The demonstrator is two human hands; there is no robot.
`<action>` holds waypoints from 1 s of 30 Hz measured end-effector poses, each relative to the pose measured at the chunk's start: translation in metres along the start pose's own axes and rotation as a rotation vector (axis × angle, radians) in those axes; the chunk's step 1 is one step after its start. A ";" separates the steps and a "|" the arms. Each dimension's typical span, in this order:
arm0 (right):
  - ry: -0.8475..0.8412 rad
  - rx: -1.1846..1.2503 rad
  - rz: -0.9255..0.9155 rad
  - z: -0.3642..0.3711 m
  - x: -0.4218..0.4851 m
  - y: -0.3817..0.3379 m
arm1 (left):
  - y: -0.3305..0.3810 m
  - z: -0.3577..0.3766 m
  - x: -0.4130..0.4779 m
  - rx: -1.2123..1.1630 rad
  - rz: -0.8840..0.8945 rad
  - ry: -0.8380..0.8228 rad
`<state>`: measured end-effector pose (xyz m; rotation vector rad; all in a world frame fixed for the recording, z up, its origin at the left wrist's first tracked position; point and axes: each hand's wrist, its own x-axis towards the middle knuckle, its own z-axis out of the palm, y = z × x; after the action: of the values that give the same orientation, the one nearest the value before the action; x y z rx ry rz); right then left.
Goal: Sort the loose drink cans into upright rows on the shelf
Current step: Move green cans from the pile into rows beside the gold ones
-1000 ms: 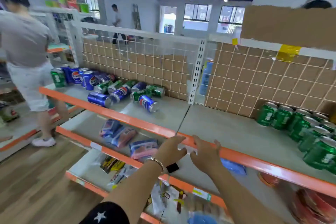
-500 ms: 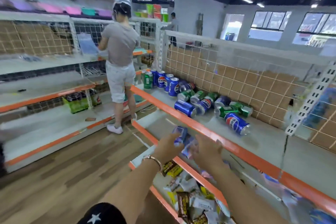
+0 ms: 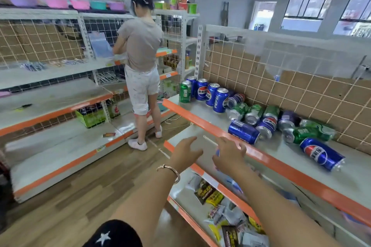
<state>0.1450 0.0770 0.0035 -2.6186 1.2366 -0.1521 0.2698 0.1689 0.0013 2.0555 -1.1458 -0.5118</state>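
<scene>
Both hands have risen a little toward the orange lip since half a second ago, and the head has come nearer the cans, which lie as they did.

Head view: the grey metal shelf (image 3: 281, 147) with its orange front lip runs from 11 o'clock down to 4 o'clock. At 12 o'clock a short row of upright aluminium cans (image 3: 202, 91), one green and the rest blue, stands against the wire-grid back. Beside it, at 1 to 2 o'clock, a jumble of green and blue fallen cans (image 3: 261, 119) lies on its sides, some touching. One blue cola can (image 3: 322, 154) lies apart at 3 o'clock, near the front edge.

The step in hand looks like the reach: no can is yet picked up. The next move calls for stretching over the lip to a fallen can, gripping it round the body, and standing it beside the row.

The left hand (image 3: 185, 153), with a thin bangle at the wrist, is relaxed, fingers loosely extended, holding nothing. The right hand (image 3: 228, 155) is spread with fingers slightly bent, also empty, hovering just below the lip above the lower tier.

At 10 o'clock another person in a grey T-shirt (image 3: 142, 46) faces a separate rack.
</scene>
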 end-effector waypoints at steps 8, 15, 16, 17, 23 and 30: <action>0.139 -0.020 0.147 -0.008 0.120 0.014 | -0.011 -0.007 0.107 -0.048 -0.016 0.003; 0.147 0.124 0.447 -0.037 0.206 0.052 | -0.018 -0.033 0.205 -0.217 -0.122 0.133; 0.128 0.189 0.484 -0.038 0.211 0.057 | -0.020 -0.034 0.216 -0.240 -0.134 0.153; 0.108 0.240 0.511 -0.039 0.215 0.061 | -0.021 -0.035 0.227 -0.259 -0.143 0.171; -0.045 0.349 0.616 -0.035 0.240 0.080 | -0.021 -0.041 0.288 -0.334 -0.102 0.248; 0.075 0.506 0.738 -0.027 0.267 0.086 | -0.040 -0.038 0.349 -0.393 -0.138 0.271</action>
<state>0.2452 -0.1862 0.0050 -1.6348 1.8111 -0.3656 0.5006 -0.0991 -0.0021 1.7992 -0.6851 -0.4652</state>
